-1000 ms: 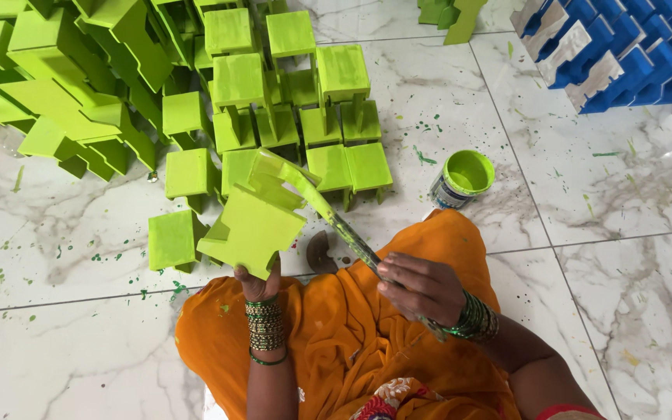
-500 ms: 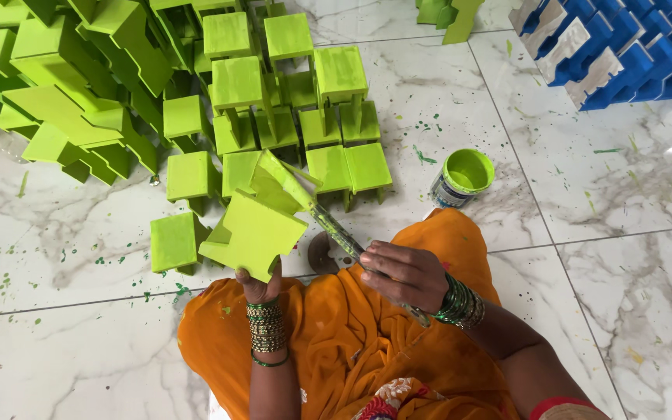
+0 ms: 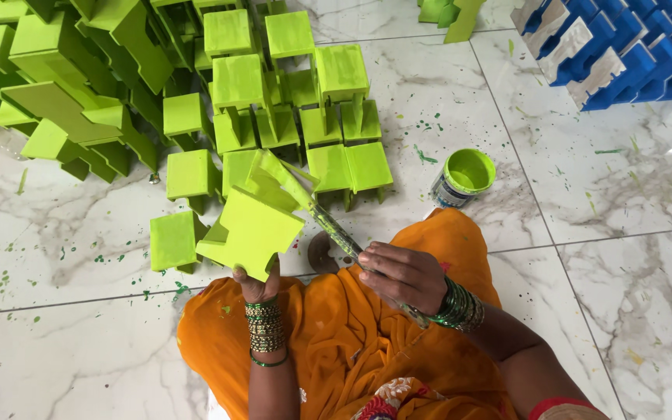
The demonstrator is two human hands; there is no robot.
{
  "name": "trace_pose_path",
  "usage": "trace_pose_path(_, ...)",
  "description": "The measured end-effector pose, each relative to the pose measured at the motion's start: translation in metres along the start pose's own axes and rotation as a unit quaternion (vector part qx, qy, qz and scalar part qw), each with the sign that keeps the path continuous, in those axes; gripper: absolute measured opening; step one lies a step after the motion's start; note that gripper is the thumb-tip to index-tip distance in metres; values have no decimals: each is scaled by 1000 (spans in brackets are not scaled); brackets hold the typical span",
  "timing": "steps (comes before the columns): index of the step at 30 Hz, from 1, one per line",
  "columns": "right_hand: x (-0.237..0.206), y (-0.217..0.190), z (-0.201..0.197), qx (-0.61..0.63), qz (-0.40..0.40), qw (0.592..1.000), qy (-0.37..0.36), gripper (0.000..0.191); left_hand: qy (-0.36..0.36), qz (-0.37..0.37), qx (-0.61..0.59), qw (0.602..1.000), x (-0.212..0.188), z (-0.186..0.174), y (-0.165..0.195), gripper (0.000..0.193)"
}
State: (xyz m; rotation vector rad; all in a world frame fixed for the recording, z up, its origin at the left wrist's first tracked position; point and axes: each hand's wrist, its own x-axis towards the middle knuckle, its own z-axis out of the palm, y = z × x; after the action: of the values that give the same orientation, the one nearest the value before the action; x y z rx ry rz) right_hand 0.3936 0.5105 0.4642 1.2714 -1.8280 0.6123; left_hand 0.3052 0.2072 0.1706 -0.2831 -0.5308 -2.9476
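A person seated on a marble floor point(image 3: 79, 342) paints a lime-green, flat-topped wooden stand point(image 3: 252, 229), one of dozens of like pieces. The left hand point(image 3: 257, 284) is clamped on the stand's lower edge from beneath, tipping its broad face toward the camera just above the lap. The right hand point(image 3: 402, 274) is closed around the handle of a paint-smeared brush point(image 3: 336, 230), whose bristles meet the stand's upper right side, up and to the left of that hand. A small open tin of green paint point(image 3: 464, 177) sits on the floor just beyond the right hand, up and to its right. Rows of finished green pieces point(image 3: 274, 101) spread out beyond both hands; a stack of blue pieces point(image 3: 631, 47) lies far off to the right. The stand looks stiff and light enough for one hand, though fresh paint would likely make it slick, so the unpainted underside or lower edge seems the safest hold.
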Motion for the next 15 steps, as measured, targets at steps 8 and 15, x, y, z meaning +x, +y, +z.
trace_pose_path(8,-15,-14,-17,12,43,999,-18,28,20,26,-33,999,6,13,0,82)
trace_pose_path(15,-19,-37,-45,-2,40,999,8,27,13,25,-24,999,4,22,3,88)
